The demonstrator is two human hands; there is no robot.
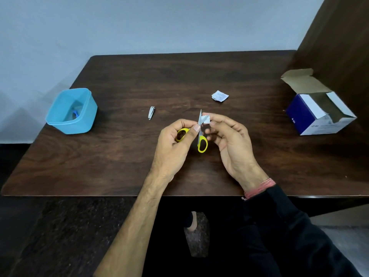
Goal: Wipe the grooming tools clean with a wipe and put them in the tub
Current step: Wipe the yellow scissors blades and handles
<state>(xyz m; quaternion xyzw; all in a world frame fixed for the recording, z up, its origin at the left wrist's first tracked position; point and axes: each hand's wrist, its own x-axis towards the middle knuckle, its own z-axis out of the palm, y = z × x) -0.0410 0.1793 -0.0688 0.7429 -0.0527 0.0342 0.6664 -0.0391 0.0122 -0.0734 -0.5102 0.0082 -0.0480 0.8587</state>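
A dark wooden table [119,156] fills the middle of the frame. At centre left a light blue tub [71,110] stands open, with a small blue item [75,113] lying inside it; what it is cannot be told. Right of the tub, a little left of centre, a metal nail clipper [151,112] lies flat on the wood, well apart from both hands. Upper right of centre lies a torn white sachet [219,96]. At the right edge sits a blue and white cardboard box [319,114] with its flaps open. Nothing lies between the hands and the tub except the clipper.

Near the centre, the left hand [175,144] grips the yellow-handled scissors [201,140]: its fingers curl round one handle loop and the thumb presses near the pivot, with the blades pointing up the frame. The right hand [229,140] pinches a small white wipe [205,118] between thumb and fingertips, holding it against the right side of the blades just above the left thumb; the other handle loop hangs free between the two hands
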